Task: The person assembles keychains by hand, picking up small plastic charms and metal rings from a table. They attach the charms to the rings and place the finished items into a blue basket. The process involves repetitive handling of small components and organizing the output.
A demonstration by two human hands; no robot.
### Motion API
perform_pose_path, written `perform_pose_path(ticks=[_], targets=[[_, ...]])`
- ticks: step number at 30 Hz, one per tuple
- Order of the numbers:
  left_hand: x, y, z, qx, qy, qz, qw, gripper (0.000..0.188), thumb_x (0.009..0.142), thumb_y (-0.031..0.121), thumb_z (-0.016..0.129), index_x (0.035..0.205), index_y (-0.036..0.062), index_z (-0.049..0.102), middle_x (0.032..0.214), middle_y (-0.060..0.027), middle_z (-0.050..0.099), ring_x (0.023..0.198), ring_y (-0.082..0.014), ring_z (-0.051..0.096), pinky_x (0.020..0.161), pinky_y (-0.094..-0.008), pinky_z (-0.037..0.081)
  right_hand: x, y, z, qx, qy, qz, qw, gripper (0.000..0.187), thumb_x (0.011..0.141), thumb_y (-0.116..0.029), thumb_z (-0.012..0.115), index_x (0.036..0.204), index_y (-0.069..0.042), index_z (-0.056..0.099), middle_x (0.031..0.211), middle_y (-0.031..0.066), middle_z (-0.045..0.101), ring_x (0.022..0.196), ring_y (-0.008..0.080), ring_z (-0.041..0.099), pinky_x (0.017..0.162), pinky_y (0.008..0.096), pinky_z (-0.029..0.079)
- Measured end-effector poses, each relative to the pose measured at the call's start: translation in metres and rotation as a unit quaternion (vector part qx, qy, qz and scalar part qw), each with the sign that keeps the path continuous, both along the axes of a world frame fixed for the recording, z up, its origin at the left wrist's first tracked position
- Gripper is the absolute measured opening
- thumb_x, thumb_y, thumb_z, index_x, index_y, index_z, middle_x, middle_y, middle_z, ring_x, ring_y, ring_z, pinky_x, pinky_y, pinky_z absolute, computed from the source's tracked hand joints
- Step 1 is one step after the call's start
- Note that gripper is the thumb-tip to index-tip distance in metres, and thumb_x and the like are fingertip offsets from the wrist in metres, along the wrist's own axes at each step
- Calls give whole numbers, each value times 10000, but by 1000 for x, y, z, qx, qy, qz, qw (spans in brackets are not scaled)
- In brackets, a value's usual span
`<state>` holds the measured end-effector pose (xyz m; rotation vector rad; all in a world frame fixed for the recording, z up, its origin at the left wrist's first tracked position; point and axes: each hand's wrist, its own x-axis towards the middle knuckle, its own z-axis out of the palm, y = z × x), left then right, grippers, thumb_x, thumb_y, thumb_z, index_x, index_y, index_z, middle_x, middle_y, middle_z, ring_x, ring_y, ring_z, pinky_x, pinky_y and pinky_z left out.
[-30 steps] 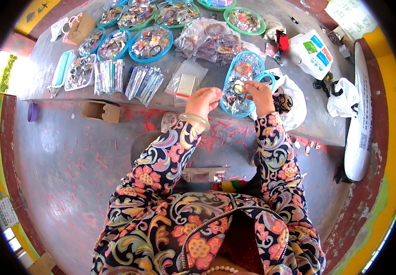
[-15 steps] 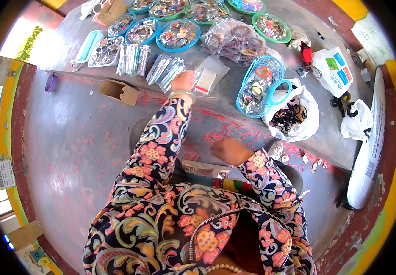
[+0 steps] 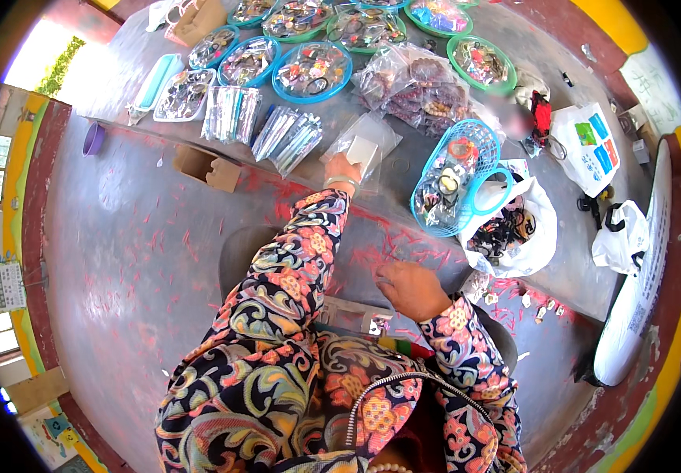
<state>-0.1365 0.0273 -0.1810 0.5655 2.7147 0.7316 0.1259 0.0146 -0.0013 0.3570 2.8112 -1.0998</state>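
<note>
My left hand (image 3: 342,167) reaches to the table and lies against the lower left side of a white card-like pack (image 3: 364,151). This pack rests on clear plastic bags (image 3: 384,134). The back of the hand hides its fingers, so their grip does not show. Closer to my body, my right hand (image 3: 414,290) hovers with fingers curled in; whatever they may hold is hidden. Left of my left hand lie bundles of pens in clear sleeves (image 3: 287,135) and more slim wrapped pens (image 3: 230,114). Right of it stands a blue plastic basket (image 3: 415,197) of small packaged items.
Round trays (image 3: 302,98) of small trinkets line the back. A heap of bagged beads (image 3: 411,83) lies behind the basket. An open white bag (image 3: 541,252) holds dark bands. A cardboard box (image 3: 206,169) sits by the table edge; red scraps (image 3: 391,236) are scattered about.
My left hand has moved from beside the pen bundles rightward to the white pack. My right hand has shifted slightly right and nearer my body, and the view has tilted a little.
</note>
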Motion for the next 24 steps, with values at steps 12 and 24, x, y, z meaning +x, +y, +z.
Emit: perform_pose_path(ticks=[12, 24], targets=[[-3, 15, -9, -79, 44, -36, 995, 446, 682, 261, 656, 1024, 51, 460, 1016, -165, 570, 982, -322, 532, 814, -420, 425, 2, 6, -2, 19, 41, -7, 999, 139, 764, -175, 540, 782, -37, 530, 740, 138, 536, 704, 313, 546, 613, 394, 447], [-9, 40, 76, 475, -314, 27, 822, 311, 681, 82, 671, 953, -43, 585, 853, -100, 624, 666, -169, 606, 592, -305, 502, -1, 14, -11, 16, 28, -40, 999, 207, 770, -216, 540, 843, -29, 590, 770, 160, 601, 711, 342, 575, 615, 414, 467]])
